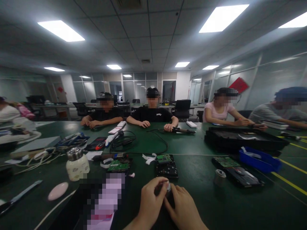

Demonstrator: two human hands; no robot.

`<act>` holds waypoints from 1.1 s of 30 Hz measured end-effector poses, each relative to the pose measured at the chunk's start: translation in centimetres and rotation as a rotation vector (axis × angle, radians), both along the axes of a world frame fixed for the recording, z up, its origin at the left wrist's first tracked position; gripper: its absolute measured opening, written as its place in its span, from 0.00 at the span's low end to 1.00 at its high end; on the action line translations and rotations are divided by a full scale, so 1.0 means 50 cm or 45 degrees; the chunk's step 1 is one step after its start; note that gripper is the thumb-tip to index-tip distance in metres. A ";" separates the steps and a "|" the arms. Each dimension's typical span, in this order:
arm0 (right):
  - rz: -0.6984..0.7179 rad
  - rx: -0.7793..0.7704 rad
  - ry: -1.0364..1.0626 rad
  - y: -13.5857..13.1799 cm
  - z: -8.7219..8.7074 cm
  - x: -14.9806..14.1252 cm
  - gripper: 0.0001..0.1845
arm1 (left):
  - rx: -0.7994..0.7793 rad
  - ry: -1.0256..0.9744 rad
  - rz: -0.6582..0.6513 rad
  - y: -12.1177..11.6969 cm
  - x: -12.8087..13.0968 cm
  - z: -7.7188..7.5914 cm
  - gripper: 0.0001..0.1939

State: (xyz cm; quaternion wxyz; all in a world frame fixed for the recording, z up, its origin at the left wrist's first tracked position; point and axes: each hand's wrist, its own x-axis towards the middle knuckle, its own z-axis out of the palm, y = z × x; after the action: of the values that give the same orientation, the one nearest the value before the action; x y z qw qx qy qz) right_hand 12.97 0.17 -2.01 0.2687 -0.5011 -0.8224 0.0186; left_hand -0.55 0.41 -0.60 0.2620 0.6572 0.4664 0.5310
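Bare fingers (162, 193), bare forearms (194, 221)

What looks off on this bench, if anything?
Mildly odd: a curled white ribbon-like strip juts loosely left of the small green circuit board atop the black rectangular device, beyond the left hand and right hand. Perhaps unseated; its ends are too small to tell. No spill visible.

Lit by bright panels (224, 18) in a grey ceiling (134, 28); closed at the back by glass walls (140, 92) and white pillars (183, 86); furnished with black chairs (182, 108); hung at right with red paper (239, 87).
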 end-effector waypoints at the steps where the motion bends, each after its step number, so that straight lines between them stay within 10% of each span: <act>1: 0.001 -0.002 0.006 0.000 0.001 0.000 0.10 | 0.011 0.017 -0.001 0.000 0.000 0.001 0.08; 14: 0.054 -0.065 0.143 0.002 0.005 0.003 0.13 | 0.008 0.025 -0.062 -0.006 -0.002 0.011 0.08; 20: 0.127 -0.166 0.650 0.007 0.000 0.022 0.28 | -0.021 -0.022 -0.183 -0.004 -0.009 -0.003 0.20; 33: 0.186 -0.093 0.808 -0.008 0.015 0.026 0.15 | -0.189 0.084 -0.141 -0.004 -0.004 -0.005 0.16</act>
State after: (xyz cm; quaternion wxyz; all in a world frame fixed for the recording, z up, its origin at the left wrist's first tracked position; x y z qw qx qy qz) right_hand 14.25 -0.21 -1.27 0.4913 -0.4194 -0.7302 0.2225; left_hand -0.75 0.19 -0.83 0.3234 0.6777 0.4759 0.4579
